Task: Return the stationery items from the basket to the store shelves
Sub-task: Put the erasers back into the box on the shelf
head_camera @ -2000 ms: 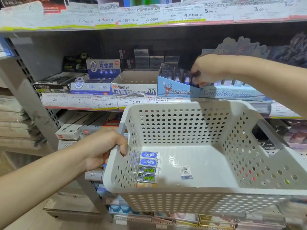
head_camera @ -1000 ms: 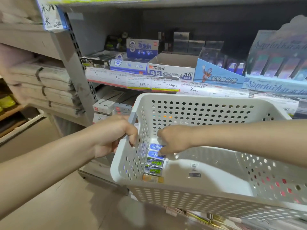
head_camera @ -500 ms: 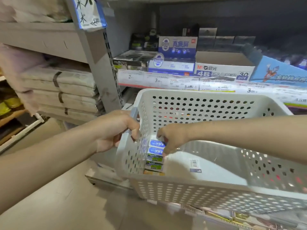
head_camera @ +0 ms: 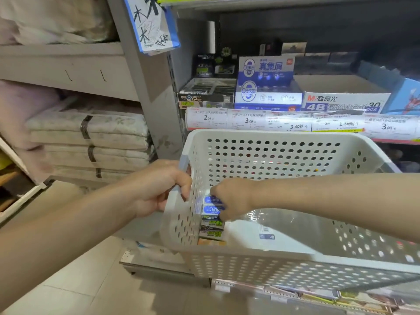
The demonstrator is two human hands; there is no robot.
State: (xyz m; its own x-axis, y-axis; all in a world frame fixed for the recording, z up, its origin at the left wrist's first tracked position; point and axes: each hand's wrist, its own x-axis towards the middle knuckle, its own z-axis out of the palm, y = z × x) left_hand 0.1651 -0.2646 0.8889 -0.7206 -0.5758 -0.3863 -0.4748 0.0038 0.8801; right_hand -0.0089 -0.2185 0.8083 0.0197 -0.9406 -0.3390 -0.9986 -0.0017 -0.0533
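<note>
Left hand (head_camera: pixel 159 189) grips the basket (head_camera: pixel 261 253) handle. Right hand (head_camera: pixel 229 196) reaches in, fingers curled onto a blue eraser (head_camera: pixel 210 209) (grip itself hidden).

The basket (head_camera: pixel 284 137) hangs in front of the shelf (head_camera: pixel 295 123); a row of erasers (head_camera: pixel 212 223) lies inside along its left wall; display boxes (head_camera: pixel 268 87) stand on the shelf behind; folded bundles (head_camera: pixel 91 142) are stacked left.
</note>
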